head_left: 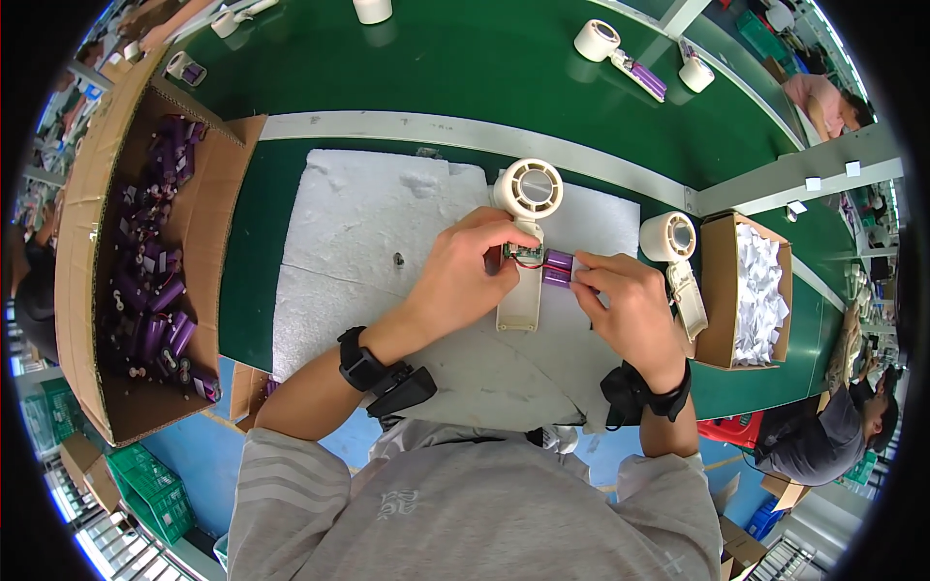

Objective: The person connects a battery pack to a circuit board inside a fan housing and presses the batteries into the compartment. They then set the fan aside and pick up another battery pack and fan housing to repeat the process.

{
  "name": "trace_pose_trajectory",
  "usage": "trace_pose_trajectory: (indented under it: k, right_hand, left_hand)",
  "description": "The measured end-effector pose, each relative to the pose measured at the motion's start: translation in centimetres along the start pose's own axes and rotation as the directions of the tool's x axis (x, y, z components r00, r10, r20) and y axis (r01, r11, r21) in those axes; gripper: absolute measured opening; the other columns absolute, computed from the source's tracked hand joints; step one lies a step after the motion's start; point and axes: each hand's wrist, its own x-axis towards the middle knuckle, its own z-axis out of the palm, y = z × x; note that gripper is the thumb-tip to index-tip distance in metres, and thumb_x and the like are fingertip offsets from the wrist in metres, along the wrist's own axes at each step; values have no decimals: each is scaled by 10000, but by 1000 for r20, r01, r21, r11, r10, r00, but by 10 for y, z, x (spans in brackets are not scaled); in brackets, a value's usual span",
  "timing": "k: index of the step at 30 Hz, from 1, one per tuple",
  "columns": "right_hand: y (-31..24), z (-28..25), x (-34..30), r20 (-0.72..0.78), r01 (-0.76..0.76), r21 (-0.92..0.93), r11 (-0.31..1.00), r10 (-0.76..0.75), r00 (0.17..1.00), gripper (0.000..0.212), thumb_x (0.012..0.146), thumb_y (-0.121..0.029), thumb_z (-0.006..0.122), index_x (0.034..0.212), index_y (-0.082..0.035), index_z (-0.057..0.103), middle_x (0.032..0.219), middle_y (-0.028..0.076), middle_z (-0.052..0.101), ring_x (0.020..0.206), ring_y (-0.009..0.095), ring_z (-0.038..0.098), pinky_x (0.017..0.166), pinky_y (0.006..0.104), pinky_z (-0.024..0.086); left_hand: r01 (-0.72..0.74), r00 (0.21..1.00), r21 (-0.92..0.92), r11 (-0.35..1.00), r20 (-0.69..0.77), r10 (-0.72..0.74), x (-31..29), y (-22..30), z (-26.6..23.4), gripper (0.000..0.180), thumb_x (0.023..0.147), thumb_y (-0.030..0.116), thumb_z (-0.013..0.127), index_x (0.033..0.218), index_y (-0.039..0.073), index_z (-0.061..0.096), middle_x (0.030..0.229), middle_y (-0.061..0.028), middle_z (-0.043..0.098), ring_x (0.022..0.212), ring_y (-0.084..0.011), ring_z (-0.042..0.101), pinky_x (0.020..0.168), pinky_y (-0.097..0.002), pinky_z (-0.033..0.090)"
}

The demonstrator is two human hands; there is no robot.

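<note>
A white handheld fan (519, 308) lies in front of me, its round head away from me and its handle shell opened. My left hand (463, 266) is closed on the fan, thumb and index finger at the small green circuit board (524, 251) in the handle. Beside the handle is a purple two-cell battery pack (557, 269), joined to the board by thin red and dark wires. My right hand (628, 302) pinches this pack at its right end, where a small white piece shows, partly hidden by the fingers.
The fan rests on a white foam board (358, 290). A large cardboard box (208, 223) of purple battery packs stands left. To the right are another fan (668, 237) and a cardboard box (717, 290) of white paper pieces. Beyond a pale rail, fans lie on the green belt (465, 77).
</note>
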Motion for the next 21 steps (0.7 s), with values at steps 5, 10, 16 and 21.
trace_pose_trajectory:
  k: [5, 10, 16, 21]
  right_hand:
    - [0, -3, -2, 17, -3, -5, 1000, 3, 1000, 95, 724, -2, 718, 806, 35, 686, 983, 161, 705, 750, 299, 664, 680, 363, 549]
    - [2, -1, -3, 20, 41, -40, 998, -40, 999, 76, 709, 7, 699, 768, 38, 662, 984, 157, 699, 755, 295, 649, 671, 374, 545]
    - [-3, 12, -6, -54, 24, -112, 993, -30, 998, 73, 678, 13, 676, 720, 42, 623, 977, 150, 695, 765, 294, 639, 672, 379, 546]
    - [5, 13, -7, -62, -1, -97, 995, -5, 998, 83, 672, 9, 673, 721, 38, 613, 945, 153, 693, 769, 297, 643, 676, 382, 549]
  left_hand:
    - [0, 1000, -19, 1000, 10, 0, 1, 1, -1, 290, 749, -76, 595, 996, 51, 676, 1072, -73, 626, 700, -120, 580, 617, -246, 474]
    - [50, 999, -1, 999, 7, -50, 0, 5, 0, 295, 747, -80, 608, 999, 56, 679, 1042, -89, 627, 662, -132, 594, 600, -252, 484]
    - [13, 1000, -12, 1000, 7, -13, 1, -3, 1, 300, 751, -83, 607, 1001, 62, 684, 1058, -83, 628, 640, -94, 567, 575, -222, 458]
    - [20, 1000, -19, 1000, -5, -20, 2, -5, 2, 310, 747, -92, 599, 1002, 60, 686, 1067, -70, 633, 646, -75, 560, 570, -209, 445]
